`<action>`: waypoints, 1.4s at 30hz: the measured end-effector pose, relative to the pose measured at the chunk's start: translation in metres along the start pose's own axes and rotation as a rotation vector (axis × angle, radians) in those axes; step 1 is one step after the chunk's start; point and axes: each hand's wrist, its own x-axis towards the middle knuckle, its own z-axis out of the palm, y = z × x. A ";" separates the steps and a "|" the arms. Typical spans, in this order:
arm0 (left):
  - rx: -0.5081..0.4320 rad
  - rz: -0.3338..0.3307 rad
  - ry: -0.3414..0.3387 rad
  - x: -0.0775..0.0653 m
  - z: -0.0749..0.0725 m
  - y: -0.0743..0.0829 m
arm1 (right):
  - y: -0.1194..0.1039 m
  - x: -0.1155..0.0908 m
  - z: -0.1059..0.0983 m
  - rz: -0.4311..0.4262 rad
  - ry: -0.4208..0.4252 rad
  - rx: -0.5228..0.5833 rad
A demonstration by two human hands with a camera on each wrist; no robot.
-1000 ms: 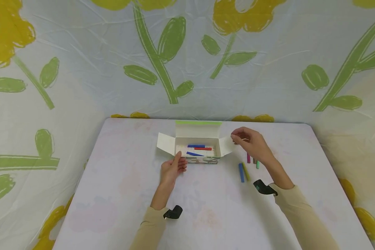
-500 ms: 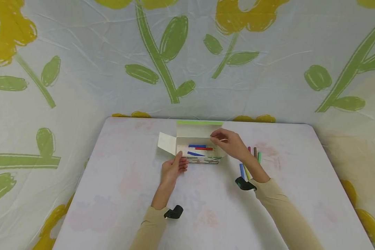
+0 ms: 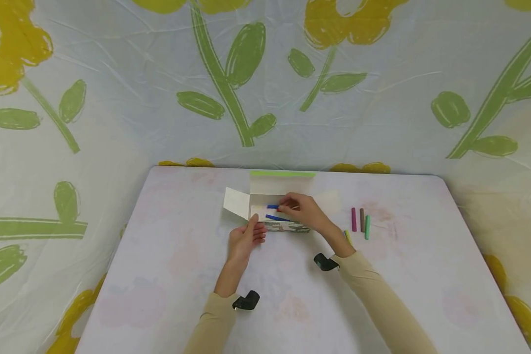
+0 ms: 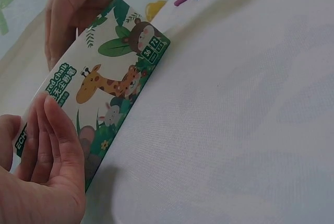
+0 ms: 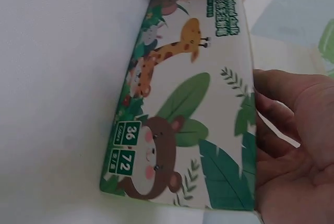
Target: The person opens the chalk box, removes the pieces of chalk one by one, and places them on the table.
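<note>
In the head view a white chalk box (image 3: 287, 226) printed with jungle animals stands with its lid and side flaps spread out. My left hand (image 3: 243, 241) pinches its front wall near the left corner, thumb over the rim and fingers against the printed face (image 4: 99, 98). Inside lie two blue chalks (image 3: 275, 218) and a red chalk (image 3: 279, 210), mostly covered by my fingers. My right hand (image 3: 303, 210) reaches into the box, with thumb and fingertips at the red chalk. In the right wrist view the box wall hides those fingertips, so a grip cannot be confirmed.
To the right of the box, a purple chalk (image 3: 354, 220), a brown chalk (image 3: 362, 220) and a green chalk (image 3: 367, 227) lie on the white table (image 3: 283, 305). A yellow chalk (image 3: 347, 237) shows beside my right wrist. Flowered cloth (image 3: 265, 98) surrounds the table.
My right hand has travelled left from the right flap, over the box's edge and down into it beside the red chalk. My left hand has kept its hold on the front wall.
</note>
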 end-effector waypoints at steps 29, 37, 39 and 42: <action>-0.051 -0.106 0.030 0.001 0.004 0.011 | 0.003 0.025 0.000 -0.020 -0.348 -0.246; -0.042 -0.114 0.028 0.003 0.005 0.013 | 0.006 0.011 -0.010 -0.087 -0.174 -0.128; -0.035 -0.114 0.026 0.003 0.005 0.013 | 0.005 0.007 -0.014 -0.085 -0.114 -0.095; -0.027 -0.115 0.025 0.002 0.004 0.014 | 0.004 0.001 -0.020 -0.074 -0.020 -0.049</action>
